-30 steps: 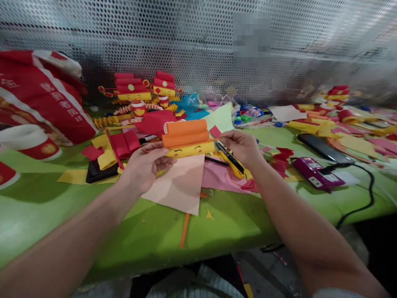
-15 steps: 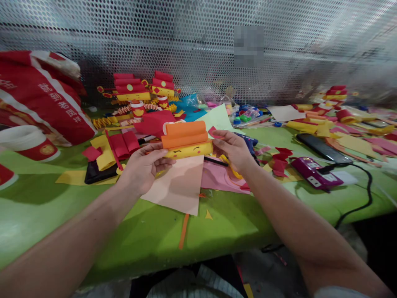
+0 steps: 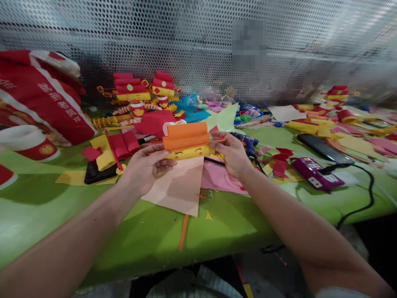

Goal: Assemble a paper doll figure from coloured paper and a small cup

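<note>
A paper figure head (image 3: 187, 151) is held up over the table, with a yellow rolled face that has drawn closed eyes and pink cheeks, and orange rolls stacked above it. My left hand (image 3: 145, 167) pinches its left end between thumb and fingers. At the right end, the closed fingertips of my right hand (image 3: 234, 155) grip the edge; a sliver of orange paper shows by the thumb. Below lie a pale peach sheet (image 3: 176, 188) and a pink sheet (image 3: 223, 178). A blue glue gun (image 3: 248, 142) rests just behind my right hand.
Finished red-and-yellow paper figures (image 3: 129, 93) stand at the back. Left are a red bag (image 3: 58, 99), a paper cup (image 3: 34, 142) and a black phone (image 3: 96, 174). Right are a purple power strip (image 3: 318, 174) with a black cord and a dark phone (image 3: 322, 147). An orange strip (image 3: 183, 231) lies in front.
The paper head has shifted and turned very slightly, and my right hand has moved a little at its right end. More of the glue gun shows now. My left hand keeps its hold.
</note>
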The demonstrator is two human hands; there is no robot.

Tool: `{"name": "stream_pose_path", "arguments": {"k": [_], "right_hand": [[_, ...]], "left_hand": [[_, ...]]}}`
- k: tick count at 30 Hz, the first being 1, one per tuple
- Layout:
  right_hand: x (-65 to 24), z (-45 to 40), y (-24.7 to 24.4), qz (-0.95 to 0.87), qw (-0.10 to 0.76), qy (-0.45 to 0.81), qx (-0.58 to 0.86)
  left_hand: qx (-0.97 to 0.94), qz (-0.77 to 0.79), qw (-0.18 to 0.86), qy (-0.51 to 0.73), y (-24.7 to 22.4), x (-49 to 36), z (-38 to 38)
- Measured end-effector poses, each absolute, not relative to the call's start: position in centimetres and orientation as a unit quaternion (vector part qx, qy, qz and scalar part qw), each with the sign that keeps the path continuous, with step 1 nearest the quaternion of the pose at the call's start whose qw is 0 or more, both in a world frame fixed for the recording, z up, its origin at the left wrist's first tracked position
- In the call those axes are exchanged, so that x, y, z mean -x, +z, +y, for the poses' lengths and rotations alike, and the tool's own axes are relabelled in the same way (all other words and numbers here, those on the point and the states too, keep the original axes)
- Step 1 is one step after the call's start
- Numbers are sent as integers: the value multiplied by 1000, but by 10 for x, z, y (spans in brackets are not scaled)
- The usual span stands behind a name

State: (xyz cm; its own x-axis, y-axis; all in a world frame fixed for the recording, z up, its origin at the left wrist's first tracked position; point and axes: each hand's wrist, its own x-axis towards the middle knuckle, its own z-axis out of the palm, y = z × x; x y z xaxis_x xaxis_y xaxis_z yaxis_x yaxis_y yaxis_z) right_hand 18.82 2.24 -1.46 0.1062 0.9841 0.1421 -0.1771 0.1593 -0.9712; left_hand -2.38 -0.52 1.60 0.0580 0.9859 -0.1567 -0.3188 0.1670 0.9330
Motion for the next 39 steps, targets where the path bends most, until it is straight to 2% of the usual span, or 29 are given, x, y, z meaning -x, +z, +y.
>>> {"name": "stream_pose_path", "arguments": {"k": [8,33,39], "right_hand": [[-181,19,-11,-453,609,432,487],[-176,19,-17,-396,644,464,462],[-180,19,-15,-396,644,467,459]], "left_hand": [[-370,435,629,527,15,23,-4],[-387,456,627,499,16,24,-5],[-458,492,536,510,18,31,1]]}}
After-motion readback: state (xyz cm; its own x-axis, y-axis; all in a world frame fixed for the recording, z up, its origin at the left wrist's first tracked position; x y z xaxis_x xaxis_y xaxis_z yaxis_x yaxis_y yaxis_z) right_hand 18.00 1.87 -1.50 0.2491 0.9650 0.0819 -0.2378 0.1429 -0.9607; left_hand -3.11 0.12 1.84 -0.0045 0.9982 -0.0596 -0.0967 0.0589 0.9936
